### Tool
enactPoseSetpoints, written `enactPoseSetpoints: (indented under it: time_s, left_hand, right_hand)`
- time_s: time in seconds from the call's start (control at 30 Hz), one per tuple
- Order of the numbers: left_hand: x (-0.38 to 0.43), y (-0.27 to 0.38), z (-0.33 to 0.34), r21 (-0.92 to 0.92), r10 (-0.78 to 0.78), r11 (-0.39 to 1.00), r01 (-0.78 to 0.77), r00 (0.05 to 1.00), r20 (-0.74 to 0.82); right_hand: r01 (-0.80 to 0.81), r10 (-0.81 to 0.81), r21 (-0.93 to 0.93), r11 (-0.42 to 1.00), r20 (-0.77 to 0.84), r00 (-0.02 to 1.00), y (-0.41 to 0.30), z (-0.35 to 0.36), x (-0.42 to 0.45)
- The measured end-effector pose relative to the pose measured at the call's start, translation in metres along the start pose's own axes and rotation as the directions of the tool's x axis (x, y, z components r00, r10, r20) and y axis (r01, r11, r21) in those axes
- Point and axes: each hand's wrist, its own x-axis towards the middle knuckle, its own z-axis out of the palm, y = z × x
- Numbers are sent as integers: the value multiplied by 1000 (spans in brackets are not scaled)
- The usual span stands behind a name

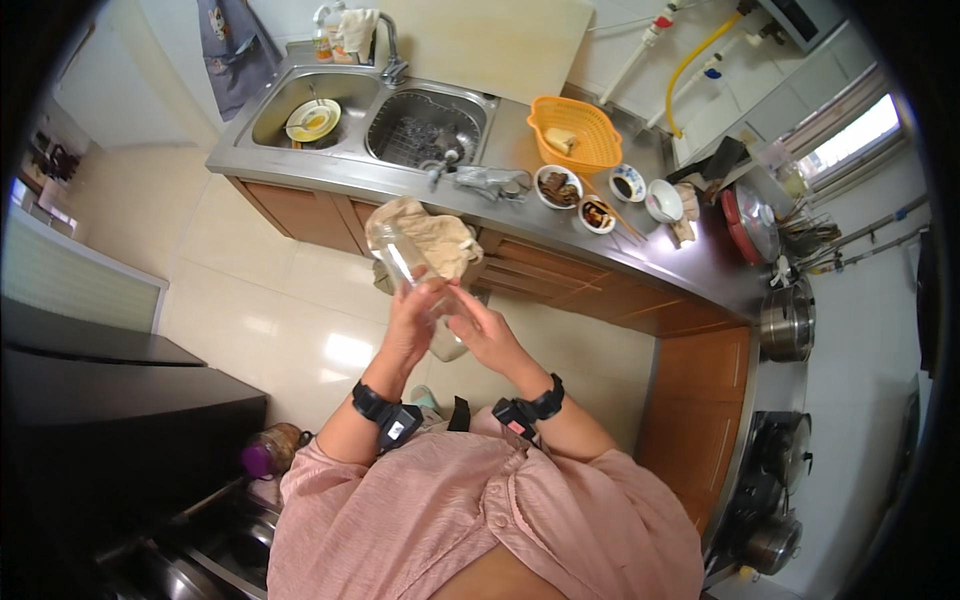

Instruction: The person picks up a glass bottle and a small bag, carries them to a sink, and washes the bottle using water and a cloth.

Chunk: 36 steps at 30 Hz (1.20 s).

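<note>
A clear, transparent bottle (399, 255) is tilted in front of my body, its neck towards the counter and its base towards me. My left hand (415, 319) is wrapped round its middle. Against the other side of the bottle, nearer the base, rests my right hand (484, 328); its fingertips meet those of the left. Beyond the bottle, a beige cloth (435, 232) hangs at the front of the counter. A grey wet cloth or glove (491, 182) lies on the counter edge above it.
A steel double sink (358, 154) holds plates on the left and water on the right. An orange plastic basket (576, 131), small bowls (558, 187) and chopsticks (619, 214) stand to its right. A red-rimmed pan (750, 225) is farther right, a dark cabinet (135, 405) at my left.
</note>
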Motion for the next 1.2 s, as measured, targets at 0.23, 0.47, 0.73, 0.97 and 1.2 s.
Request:
enactPoseSetpoints:
  time_s: [0.23, 0.47, 0.73, 0.97, 1.2]
  left_hand:
    - [20, 88, -95, -86, 34, 995, -47, 988, -149]
    - [77, 107, -165, -185, -23, 983, -18, 976, -219]
    - [186, 175, -194, -228, -75, 973, 35, 982, -171]
    - [260, 230, -233, -176, -102, 981, 85, 991, -89]
    - [325, 324, -293, 47, -134, 990, 133, 991, 24]
  right_hand:
    - [-7, -8, -172, 985, -89, 996, 33, 33, 109]
    - [-203, -381, -951, 234, -282, 880, 68, -44, 194]
    - [-404, -174, -915, 20, -401, 900, 96, -102, 265]
    - [-333, -733, -935, 122, -311, 605, 26, -72, 336]
    - [-229, -826, -854, 467, -513, 232, -25, 33, 432]
